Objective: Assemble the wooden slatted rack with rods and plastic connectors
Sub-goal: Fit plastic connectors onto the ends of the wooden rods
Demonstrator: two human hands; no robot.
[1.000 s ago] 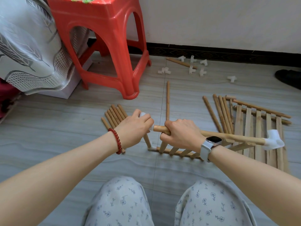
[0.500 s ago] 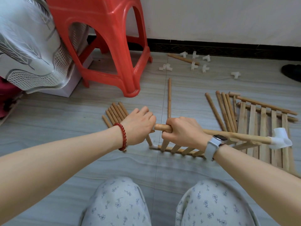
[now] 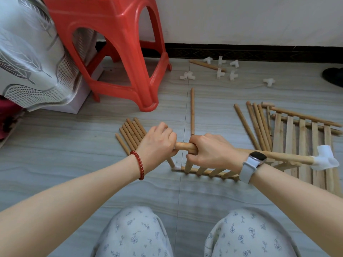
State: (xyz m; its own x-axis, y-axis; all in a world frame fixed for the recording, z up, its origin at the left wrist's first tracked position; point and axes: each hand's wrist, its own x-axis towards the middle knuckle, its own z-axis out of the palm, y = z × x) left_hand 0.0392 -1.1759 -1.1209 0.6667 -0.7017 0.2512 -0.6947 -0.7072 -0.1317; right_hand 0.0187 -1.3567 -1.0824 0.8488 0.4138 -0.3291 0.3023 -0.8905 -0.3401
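Basically no readable writing anywhere; the watch (image 3: pixel 257 158) face is dark. Right hand (image 3: pixel 211 152) is curled tight round the top rod (image 3: pixel 278 156) of the slatted rack (image 3: pixel 209 170), which stands on edge on the floor (image 3: pixel 74 156) in front of the knees. Left hand (image 3: pixel 157 143) wraps the rod's left end, fingers curled over it; can't tell if a connector sits under the palm. White corner connector (image 3: pixel 325 160) caps the rod's right end. Short rods (image 3: pixel 131 133) lie bunched just left of the left hand, a single rod (image 3: pixel 192 110) beyond the hands, longer rods (image 3: pixel 258 125) and a flat slatted panel (image 3: pixel 300 143) to the right. Loose white connectors (image 3: pixel 220 70) are scattered near the wall's dark skirting. Red stool (image 3: pixel 118 52) crowds the far left; bare floor lies open between stool and knees.
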